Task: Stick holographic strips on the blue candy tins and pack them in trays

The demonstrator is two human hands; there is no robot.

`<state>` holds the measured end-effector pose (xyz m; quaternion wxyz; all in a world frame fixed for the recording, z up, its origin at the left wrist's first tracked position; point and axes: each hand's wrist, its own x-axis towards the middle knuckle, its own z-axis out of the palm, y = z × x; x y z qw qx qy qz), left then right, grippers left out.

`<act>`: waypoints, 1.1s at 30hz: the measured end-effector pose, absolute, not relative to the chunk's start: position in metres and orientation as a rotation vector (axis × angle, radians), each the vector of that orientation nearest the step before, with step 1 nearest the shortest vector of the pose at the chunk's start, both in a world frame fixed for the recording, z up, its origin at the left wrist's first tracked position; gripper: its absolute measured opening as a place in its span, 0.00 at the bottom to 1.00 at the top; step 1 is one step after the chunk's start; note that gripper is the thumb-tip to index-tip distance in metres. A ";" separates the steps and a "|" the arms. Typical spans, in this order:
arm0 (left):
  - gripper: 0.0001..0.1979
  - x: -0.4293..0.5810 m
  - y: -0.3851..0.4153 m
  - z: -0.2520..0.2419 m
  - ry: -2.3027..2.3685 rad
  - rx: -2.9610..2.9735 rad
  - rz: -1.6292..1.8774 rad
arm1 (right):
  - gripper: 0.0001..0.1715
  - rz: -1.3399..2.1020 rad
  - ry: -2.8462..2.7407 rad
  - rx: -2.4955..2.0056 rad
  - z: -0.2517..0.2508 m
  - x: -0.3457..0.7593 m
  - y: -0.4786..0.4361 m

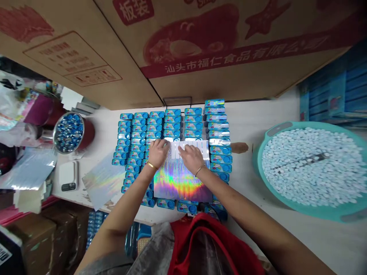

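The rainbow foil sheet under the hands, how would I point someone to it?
Start at the white table and find the block of small blue tins in its middle. The shiny rainbow foil sheet lies on those tins under the left hand and right hand; the similar sheet to its left lies on the table, untouched.

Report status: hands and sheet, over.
Left hand, right hand both at far end of holographic sticker sheet, grip unclear. Sheet flat across rows of blue tins. Nothing else on it; teal basin of white tablets to the right.
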<state>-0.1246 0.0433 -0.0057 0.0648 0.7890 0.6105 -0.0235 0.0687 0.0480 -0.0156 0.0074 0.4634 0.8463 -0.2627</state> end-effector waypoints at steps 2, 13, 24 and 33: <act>0.10 -0.122 0.031 0.001 1.807 2.398 -0.028 | 0.24 -0.831 2.642 1.457 -0.014 0.068 0.047; 0.09 -0.056 -0.036 0.086 1.973 1.016 1.258 | 0.35 -2.159 2.440 1.829 -0.008 0.092 0.033; 0.10 0.038 0.003 0.029 1.656 0.832 1.176 | 0.20 -2.435 1.964 2.453 0.019 0.185 0.002; 0.05 0.094 0.052 -0.003 2.075 1.412 0.786 | 0.15 -1.309 2.321 2.572 -0.020 0.242 0.055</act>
